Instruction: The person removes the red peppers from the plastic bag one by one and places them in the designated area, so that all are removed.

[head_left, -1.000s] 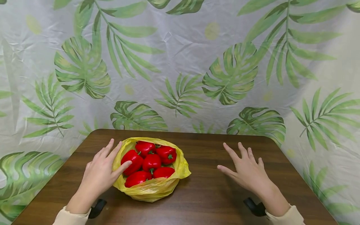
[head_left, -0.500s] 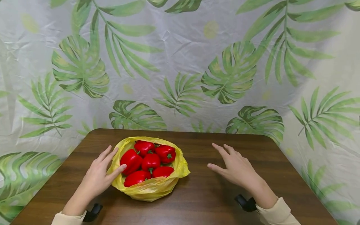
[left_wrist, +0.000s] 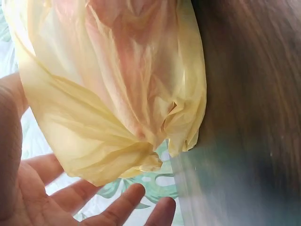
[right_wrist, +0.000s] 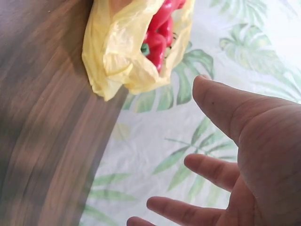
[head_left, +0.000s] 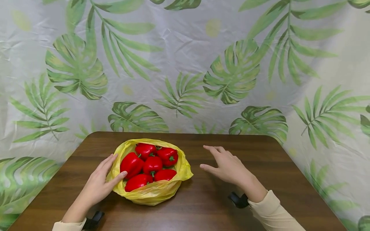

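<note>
A yellow plastic bag [head_left: 150,196] stands with its mouth wide on the table, left of the middle. Several red bell peppers [head_left: 152,165] with green stems fill it. At the bag's left side is my left hand [head_left: 96,186], fingers spread and thumb over the rim; whether it touches the plastic I cannot tell. In the left wrist view the bag [left_wrist: 108,94] hangs before the spread fingers [left_wrist: 120,207]. To the right of the bag, apart from it, my right hand [head_left: 229,166] hovers with fingers extended, holding nothing. The right wrist view shows the peppers [right_wrist: 160,35] through the bag's mouth.
The brown wooden table [head_left: 208,211] has rounded far corners. Behind it hangs a pale curtain [head_left: 185,57] printed with green leaves. Black wrist straps [head_left: 239,200] show at both wrists.
My right hand has moved left, closer to the bag. The left hand has shifted slightly downward beside the bag's rim. The whole head view has drifted a little; bag and peppers look unchanged.
</note>
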A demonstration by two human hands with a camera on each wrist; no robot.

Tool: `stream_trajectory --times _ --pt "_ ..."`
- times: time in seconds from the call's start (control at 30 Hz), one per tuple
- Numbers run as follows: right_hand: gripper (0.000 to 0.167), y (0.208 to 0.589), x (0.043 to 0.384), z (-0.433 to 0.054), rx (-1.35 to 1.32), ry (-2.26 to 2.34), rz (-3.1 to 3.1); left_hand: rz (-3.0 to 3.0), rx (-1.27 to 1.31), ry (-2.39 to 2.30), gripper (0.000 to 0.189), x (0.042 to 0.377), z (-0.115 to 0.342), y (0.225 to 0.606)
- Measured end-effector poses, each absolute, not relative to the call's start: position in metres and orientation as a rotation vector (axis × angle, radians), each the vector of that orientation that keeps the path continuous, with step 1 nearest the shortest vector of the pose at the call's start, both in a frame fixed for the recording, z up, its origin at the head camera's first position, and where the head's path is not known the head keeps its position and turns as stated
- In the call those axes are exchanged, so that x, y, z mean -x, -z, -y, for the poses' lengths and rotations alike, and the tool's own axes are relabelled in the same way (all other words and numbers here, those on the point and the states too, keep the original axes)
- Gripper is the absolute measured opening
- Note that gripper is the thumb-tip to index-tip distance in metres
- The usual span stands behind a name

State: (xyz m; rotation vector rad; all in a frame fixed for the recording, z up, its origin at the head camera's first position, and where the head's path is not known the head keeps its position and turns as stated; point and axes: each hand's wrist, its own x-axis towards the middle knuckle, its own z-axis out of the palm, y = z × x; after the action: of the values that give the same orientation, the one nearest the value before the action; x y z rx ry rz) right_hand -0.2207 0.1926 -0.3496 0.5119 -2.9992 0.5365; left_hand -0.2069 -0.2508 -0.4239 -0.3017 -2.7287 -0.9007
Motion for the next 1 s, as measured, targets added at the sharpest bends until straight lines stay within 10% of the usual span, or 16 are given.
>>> stream_trajectory --times 1.0 --pt "0.062 0.336 0.258 -0.129 -0.814 -0.807 3.041 2.709 0.342 0.909 0.086 0.206 0.255 0.434"
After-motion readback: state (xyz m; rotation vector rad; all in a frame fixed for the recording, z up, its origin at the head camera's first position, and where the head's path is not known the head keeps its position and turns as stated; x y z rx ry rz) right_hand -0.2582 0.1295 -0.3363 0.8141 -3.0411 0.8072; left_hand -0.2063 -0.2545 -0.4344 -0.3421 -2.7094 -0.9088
